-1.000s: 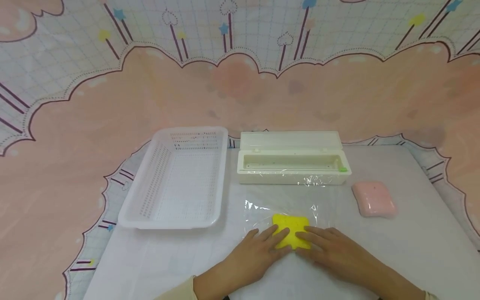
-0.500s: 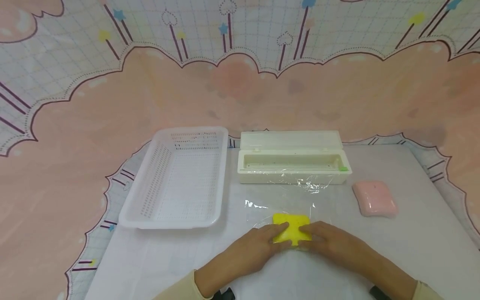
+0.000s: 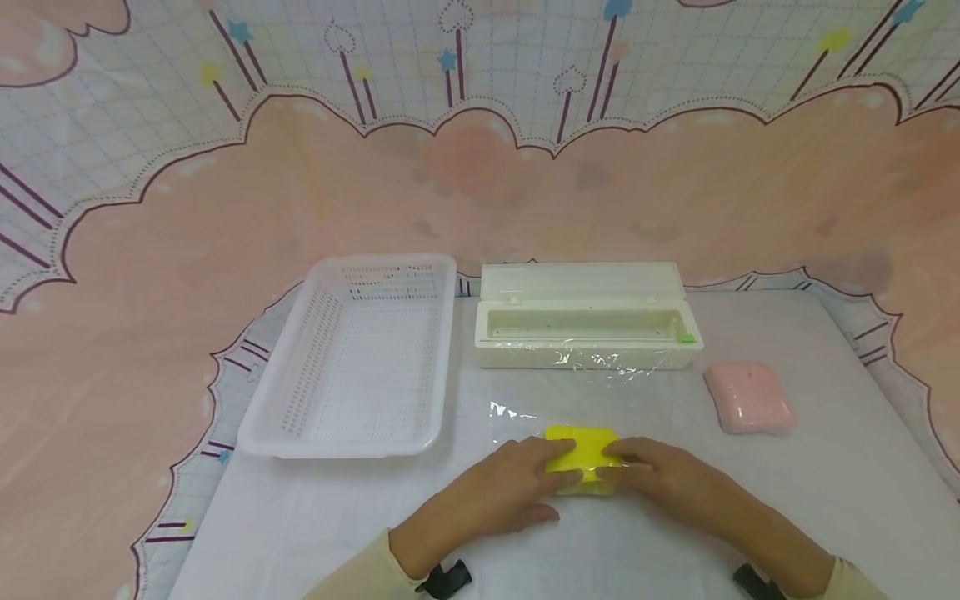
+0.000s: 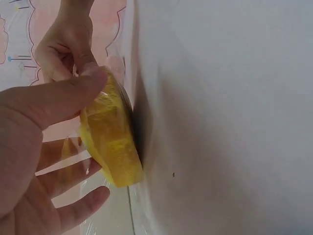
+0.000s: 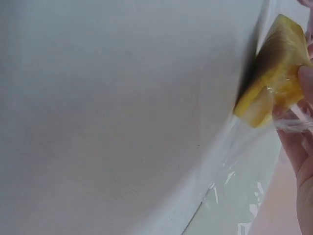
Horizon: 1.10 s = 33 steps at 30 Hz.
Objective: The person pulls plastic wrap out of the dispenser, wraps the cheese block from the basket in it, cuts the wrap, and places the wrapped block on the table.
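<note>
A flat yellow block (image 3: 583,450) lies on the white table in front of me, with clear cling film (image 3: 525,410) under it and over its near edge. From the left, my left hand (image 3: 517,483) bends its thumb and index finger at the film on the block's near side; the left wrist view shows the thumb (image 4: 73,95) across the film-covered yellow face. At the opposite corner my right hand (image 3: 660,475) pinches the film likewise. Bunched film shows at its fingers in the right wrist view. Exact fingertip contact is partly hidden.
Behind the block stands a white cling film dispenser (image 3: 588,357), lid raised, with a green slider (image 3: 686,337). A white perforated basket (image 3: 258,442) is at the left. A pink block in shiny wrap (image 3: 750,398) lies at the right.
My fingers went from spread flat on the yellow block to bent at its near edge. Both hands drew slightly away from me, and film now covers the near strip of the block.
</note>
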Tool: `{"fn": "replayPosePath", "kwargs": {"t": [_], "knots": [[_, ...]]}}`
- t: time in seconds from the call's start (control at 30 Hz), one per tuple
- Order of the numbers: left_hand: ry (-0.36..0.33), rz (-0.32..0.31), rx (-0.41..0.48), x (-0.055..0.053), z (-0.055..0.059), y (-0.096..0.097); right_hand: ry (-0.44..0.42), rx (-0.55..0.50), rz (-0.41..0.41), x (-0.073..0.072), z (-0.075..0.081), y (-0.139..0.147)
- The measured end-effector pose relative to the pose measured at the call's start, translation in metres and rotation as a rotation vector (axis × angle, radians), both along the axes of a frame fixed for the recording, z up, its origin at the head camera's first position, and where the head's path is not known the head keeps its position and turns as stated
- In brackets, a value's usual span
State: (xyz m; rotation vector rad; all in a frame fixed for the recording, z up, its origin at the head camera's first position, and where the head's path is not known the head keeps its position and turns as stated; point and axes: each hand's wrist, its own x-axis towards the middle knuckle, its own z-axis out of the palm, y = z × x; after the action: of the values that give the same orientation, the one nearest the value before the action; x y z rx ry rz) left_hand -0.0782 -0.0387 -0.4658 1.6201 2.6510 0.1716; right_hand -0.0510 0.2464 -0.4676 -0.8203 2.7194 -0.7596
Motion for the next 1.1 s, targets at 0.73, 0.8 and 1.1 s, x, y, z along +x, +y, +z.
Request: {"fn": "replayPosePath", "kwargs": {"t": [0.73,0.8,1.1], "knots": [[-0.175,0.321,0.273,-0.06,-0.002,0.027,0.073,-0.189,-0.152,-0.058,-0.007,0.001],[-0.19,0.357,0.282,-0.065,-0.004,0.03,0.045,-0.202,-0.192,-0.065,-0.008,-0.001],[-0.114,0.498,0.346,-0.08,-0.013,0.043,0.064,-0.22,-0.311,-0.084,-0.01,-0.009]]}}
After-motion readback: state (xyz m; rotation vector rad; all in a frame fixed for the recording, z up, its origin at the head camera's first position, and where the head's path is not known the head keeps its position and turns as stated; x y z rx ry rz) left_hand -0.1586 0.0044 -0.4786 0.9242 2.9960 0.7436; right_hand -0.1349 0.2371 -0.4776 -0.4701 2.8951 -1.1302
